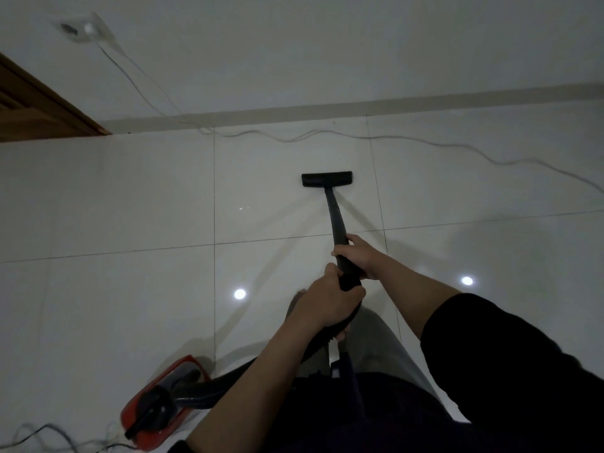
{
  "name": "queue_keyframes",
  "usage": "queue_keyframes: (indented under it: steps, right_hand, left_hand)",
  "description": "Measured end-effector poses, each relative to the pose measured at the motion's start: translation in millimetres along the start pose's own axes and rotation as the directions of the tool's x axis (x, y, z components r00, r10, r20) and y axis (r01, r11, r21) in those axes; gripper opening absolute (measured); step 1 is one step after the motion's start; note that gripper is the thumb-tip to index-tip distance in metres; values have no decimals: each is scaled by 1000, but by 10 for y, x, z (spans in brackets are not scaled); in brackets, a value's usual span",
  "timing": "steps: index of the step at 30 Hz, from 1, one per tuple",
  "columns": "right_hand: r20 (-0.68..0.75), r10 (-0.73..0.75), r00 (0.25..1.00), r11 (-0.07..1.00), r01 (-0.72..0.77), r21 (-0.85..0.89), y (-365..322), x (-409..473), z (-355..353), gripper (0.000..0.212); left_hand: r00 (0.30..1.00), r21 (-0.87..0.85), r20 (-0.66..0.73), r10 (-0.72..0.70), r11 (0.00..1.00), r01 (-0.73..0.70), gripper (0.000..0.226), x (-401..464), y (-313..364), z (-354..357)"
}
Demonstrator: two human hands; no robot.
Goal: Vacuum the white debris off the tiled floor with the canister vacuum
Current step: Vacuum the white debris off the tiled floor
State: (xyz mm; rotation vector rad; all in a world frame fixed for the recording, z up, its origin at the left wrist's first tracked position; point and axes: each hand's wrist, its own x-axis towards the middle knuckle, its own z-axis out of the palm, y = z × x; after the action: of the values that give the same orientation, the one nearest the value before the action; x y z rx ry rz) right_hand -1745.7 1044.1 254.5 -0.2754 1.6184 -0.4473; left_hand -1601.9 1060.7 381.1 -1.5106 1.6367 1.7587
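Up close, both hands are wrapped around the black wand (336, 223): the right hand (359, 256) grips it higher up, fingers curled round the tube, and the left hand (327, 304) clamps the lower end where the ribbed hose (313, 348) joins. From there the wand runs forward to the flat floor head (327, 179), which sits on the glossy white tiles (130, 197) a little short of the wall. The red canister (157, 403) lies behind at the left, and a thin cord (457, 147) trails along the wall. No white debris shows clearly on this pale floor. To do the stroke well, I would keep the head flat, push in slow overlapping lanes, and stop before the cord.
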Motion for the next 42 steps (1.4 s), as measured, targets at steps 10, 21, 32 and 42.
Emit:
queue_keyframes:
  steps: [10, 21, 32, 42]
  right_hand:
    - [20, 11, 1000, 1000, -11, -22, 1476, -582, 87, 81]
    - [44, 27, 999, 993, -32, 114, 2984, -1219, 381, 80]
    - [19, -5, 1000, 987, 2, 160, 4270, -1869, 976, 85]
    - [32, -23, 999, 994, 20, 105, 5328, -2444, 1214, 79]
  left_hand:
    - [999, -339, -29, -24, 941, 13, 34, -774, -804, 1378]
    - [999, -359, -23, -41, 933, 30, 36, -1504, -1713, 2488]
    - [997, -207, -79, 19, 978, -35, 46, -2384, -2701, 3251]
    - [998, -176, -49, 25, 984, -33, 39, -3033, -3362, 4034]
